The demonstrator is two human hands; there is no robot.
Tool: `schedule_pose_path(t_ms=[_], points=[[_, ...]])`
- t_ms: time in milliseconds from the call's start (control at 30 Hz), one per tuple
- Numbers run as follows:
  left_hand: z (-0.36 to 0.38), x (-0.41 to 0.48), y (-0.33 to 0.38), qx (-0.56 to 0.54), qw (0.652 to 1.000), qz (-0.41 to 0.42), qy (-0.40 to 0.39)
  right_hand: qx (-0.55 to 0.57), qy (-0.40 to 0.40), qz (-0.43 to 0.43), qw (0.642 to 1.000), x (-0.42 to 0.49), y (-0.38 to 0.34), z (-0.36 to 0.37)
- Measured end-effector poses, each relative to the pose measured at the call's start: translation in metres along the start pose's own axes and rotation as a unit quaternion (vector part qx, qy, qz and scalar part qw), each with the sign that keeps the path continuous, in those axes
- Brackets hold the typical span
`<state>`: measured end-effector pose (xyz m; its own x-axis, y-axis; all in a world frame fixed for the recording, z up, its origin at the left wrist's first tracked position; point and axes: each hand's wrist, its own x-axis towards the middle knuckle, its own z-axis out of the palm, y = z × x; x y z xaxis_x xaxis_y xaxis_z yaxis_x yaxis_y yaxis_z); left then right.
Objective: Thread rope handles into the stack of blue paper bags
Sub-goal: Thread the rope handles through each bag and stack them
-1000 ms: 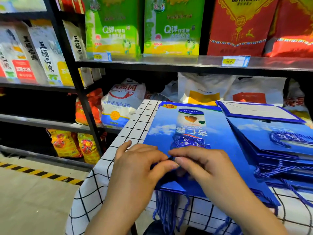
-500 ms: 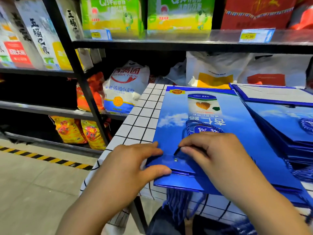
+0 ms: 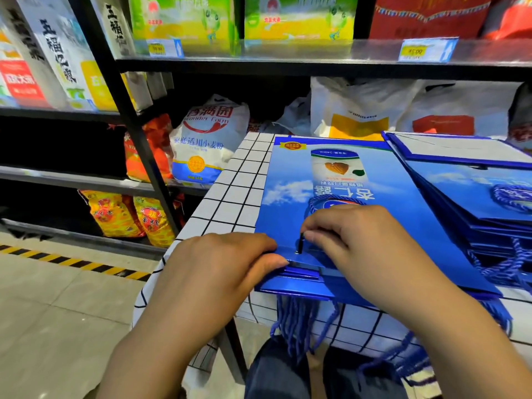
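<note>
A stack of flat blue paper bags (image 3: 339,180) lies on the checked tablecloth (image 3: 230,197). My right hand (image 3: 348,240) pinches the dark tip of a blue rope handle (image 3: 300,243) that stands in a hole near the top bag's near edge. A loop of that rope (image 3: 312,200) curves out beyond my knuckles. My left hand (image 3: 218,272) grips the near left corner of the stack, thumb on the top bag's edge.
A second pile of blue bags (image 3: 475,191) with rope handles lies to the right. Loose blue ropes (image 3: 296,321) hang over the table's near edge. Black shelves (image 3: 288,63) of packaged goods stand behind and to the left, with flour sacks (image 3: 207,142) below.
The tip of the rope now stands upright in the hole, pinched by my right hand. My left hand has settled on the stack's corner. The view has tilted down and closer.
</note>
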<state>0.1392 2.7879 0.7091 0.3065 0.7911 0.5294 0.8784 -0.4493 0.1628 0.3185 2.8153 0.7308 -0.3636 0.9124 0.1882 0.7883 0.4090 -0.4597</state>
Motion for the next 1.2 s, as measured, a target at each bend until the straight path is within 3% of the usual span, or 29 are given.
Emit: schedule_pose_path(t_ms=[133, 400, 567, 633, 800, 1067, 1200], points=[[0.002, -0.001, 0.000, -0.015, 1.000, 0.000, 0.012, 0.020, 0.017, 0.012, 1.000, 0.000, -0.001, 0.000], [0.001, 0.000, 0.002, -0.003, 1.000, -0.001, 0.028, -0.081, -0.077, -0.032, 0.993, -0.001, -0.001, -0.003], [-0.001, 0.005, 0.008, 0.035, 0.998, -0.015, 0.053, 0.021, -0.151, -0.040, 0.987, 0.002, 0.004, -0.017], [-0.001, 0.007, 0.009, 0.045, 0.997, -0.028, 0.059, -0.023, -0.161, -0.059, 0.985, 0.004, 0.005, -0.017], [-0.003, 0.007, 0.023, 0.001, 0.995, -0.089, 0.050, -0.094, -0.132, -0.085, 0.983, 0.004, 0.003, -0.013], [0.005, 0.018, 0.045, 0.132, 0.972, -0.183, -0.063, -0.108, -0.086, -0.101, 0.985, 0.004, 0.000, -0.011], [0.006, 0.022, 0.048, 0.150, 0.980, -0.124, -0.049, -0.097, -0.054, -0.096, 0.989, 0.005, 0.002, -0.006]])
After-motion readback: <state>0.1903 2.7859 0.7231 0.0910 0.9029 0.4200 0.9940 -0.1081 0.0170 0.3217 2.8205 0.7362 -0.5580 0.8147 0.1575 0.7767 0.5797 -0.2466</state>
